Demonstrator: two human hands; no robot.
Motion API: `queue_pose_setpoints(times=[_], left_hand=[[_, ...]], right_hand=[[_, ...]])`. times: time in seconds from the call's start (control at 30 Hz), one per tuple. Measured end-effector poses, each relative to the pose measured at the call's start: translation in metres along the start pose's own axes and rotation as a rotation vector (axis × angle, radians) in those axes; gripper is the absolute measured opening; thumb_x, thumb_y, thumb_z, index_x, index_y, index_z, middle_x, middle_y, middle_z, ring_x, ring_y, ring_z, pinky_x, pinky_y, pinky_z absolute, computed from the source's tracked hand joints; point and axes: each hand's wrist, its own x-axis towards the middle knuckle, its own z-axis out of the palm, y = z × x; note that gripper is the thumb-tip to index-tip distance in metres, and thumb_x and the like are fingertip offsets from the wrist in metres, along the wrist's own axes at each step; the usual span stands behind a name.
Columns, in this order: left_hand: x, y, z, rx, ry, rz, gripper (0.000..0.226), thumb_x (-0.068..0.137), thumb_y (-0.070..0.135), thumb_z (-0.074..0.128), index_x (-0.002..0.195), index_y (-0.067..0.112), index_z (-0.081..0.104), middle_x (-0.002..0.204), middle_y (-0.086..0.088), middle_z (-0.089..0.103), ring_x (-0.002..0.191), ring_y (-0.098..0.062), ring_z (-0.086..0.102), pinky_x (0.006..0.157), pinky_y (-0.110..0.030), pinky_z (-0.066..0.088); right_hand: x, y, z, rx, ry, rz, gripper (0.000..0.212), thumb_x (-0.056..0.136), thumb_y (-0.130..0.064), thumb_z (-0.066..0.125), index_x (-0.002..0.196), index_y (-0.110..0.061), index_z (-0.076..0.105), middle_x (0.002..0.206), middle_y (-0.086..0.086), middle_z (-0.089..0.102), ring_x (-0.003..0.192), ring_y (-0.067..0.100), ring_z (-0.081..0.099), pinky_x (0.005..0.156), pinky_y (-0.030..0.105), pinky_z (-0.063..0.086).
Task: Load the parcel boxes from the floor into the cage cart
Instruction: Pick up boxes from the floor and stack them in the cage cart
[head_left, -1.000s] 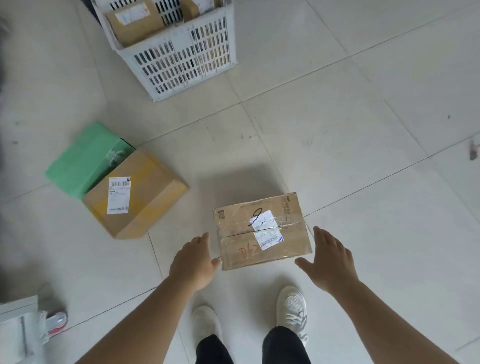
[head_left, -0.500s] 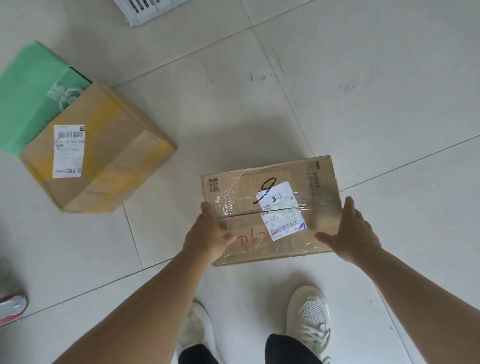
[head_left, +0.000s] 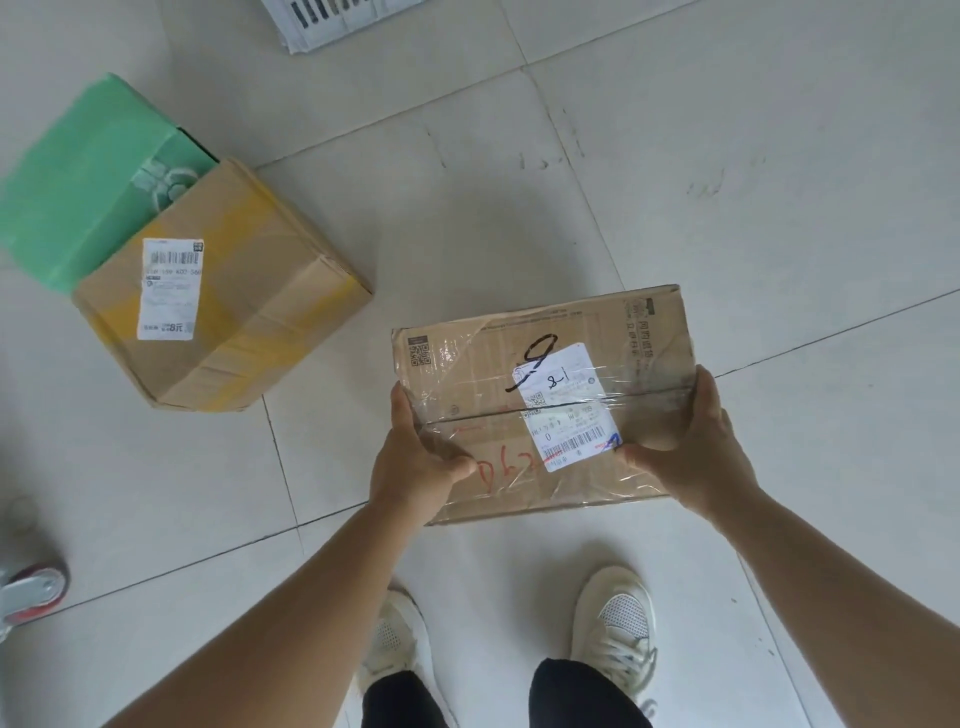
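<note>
A flat cardboard parcel box (head_left: 540, 374) with clear tape, a white label and a black "9" sits in the middle of the view. My left hand (head_left: 415, 462) grips its left end, thumb on top. My right hand (head_left: 691, 447) grips its right end, thumb on top by the label. A second brown box (head_left: 244, 322) with yellow tape and a white label lies on the floor to the left. A green parcel (head_left: 88, 176) rests against its far side.
The white slatted crate (head_left: 332, 21) shows at the top edge. A red-rimmed caster wheel (head_left: 36, 590) sits at the left edge. My white shoes (head_left: 615, 618) stand on the pale tiled floor (head_left: 727, 182) just below the held box.
My hands went from hovering beside the box to gripping both its ends. The box now appears larger and nearer, and the view has dropped closer to the floor.
</note>
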Motion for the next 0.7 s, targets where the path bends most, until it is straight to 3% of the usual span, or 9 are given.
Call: queue_pose_setpoints(times=[0.1,0.17,0.27,0.4,0.47,0.53,0.63,0.7], left_hand=[[-0.031,0.023,-0.038,-0.024,0.03,0.037,0.105,0.069,0.015,0.085,0.147,0.031,0.016,0.088,0.024,0.06,0.076,0.0,0.059,0.06,-0.018,0.04],[-0.055,0.041,-0.067,-0.049,0.059,0.065,0.101,0.07,0.014,0.084,0.146,0.03,0.018,0.09,0.023,0.06,0.075,0.001,0.059,0.056,-0.016,0.038],[-0.093,0.071,-0.115,-0.097,0.083,0.116,0.103,0.073,0.013,0.082,0.149,0.031,0.015,0.093,0.026,0.054,0.078,-0.002,0.056,0.058,-0.013,0.037],[-0.145,0.104,-0.179,-0.188,0.113,0.12,0.107,0.074,0.007,0.08,0.151,0.031,0.01,0.077,0.028,0.048,0.064,0.009,0.052,0.061,-0.01,0.04],[-0.163,0.113,-0.21,-0.233,0.112,0.118,0.113,0.068,0.01,0.083,0.151,0.032,0.01,0.089,0.014,0.063,0.078,-0.002,0.064,0.074,-0.024,0.053],[-0.182,0.123,-0.237,-0.279,0.129,0.145,0.115,0.06,0.014,0.082,0.149,0.036,0.013,0.11,0.01,0.065,0.092,-0.013,0.067,0.084,-0.039,0.055],[-0.22,0.143,-0.286,-0.349,0.201,0.187,0.109,0.064,0.006,0.077,0.15,0.035,0.016,0.114,0.019,0.06,0.097,-0.014,0.064,0.084,-0.035,0.054],[-0.243,0.153,-0.316,-0.372,0.257,0.216,0.109,0.061,0.007,0.075,0.148,0.037,0.017,0.119,0.015,0.061,0.1,-0.017,0.064,0.088,-0.042,0.054]], right_hand=[[-0.028,-0.033,-0.027,0.033,0.015,-0.037,0.112,0.071,-0.028,0.083,0.154,-0.031,0.007,0.139,0.006,0.041,0.096,0.02,0.046,0.075,0.032,0.04],[-0.049,-0.058,-0.047,0.059,0.035,-0.066,0.111,0.072,-0.029,0.083,0.153,-0.032,0.009,0.138,0.006,0.04,0.096,0.02,0.045,0.072,0.031,0.039],[-0.085,-0.102,-0.081,0.085,0.066,-0.117,0.108,0.071,-0.029,0.083,0.152,-0.034,0.012,0.135,0.007,0.041,0.106,0.028,0.05,0.076,0.033,0.042],[-0.137,-0.162,-0.121,0.104,0.102,-0.158,0.104,0.07,-0.025,0.08,0.149,-0.039,0.014,0.124,0.004,0.04,0.104,0.033,0.052,0.087,0.043,0.051],[-0.163,-0.192,-0.14,0.112,0.104,-0.174,0.104,0.068,-0.024,0.079,0.147,-0.042,0.013,0.119,0.002,0.038,0.106,0.036,0.052,0.09,0.048,0.051],[-0.186,-0.22,-0.155,0.128,0.096,-0.195,0.104,0.066,-0.024,0.079,0.145,-0.044,0.014,0.119,0.002,0.038,0.108,0.036,0.051,0.092,0.051,0.051],[-0.225,-0.266,-0.179,0.185,0.094,-0.26,0.106,0.059,-0.027,0.078,0.143,-0.047,0.016,0.117,0.001,0.038,0.11,0.035,0.049,0.091,0.052,0.052],[-0.247,-0.294,-0.193,0.204,0.083,-0.306,0.107,0.057,-0.03,0.078,0.142,-0.048,0.016,0.115,-0.001,0.036,0.112,0.035,0.048,0.091,0.052,0.052]])
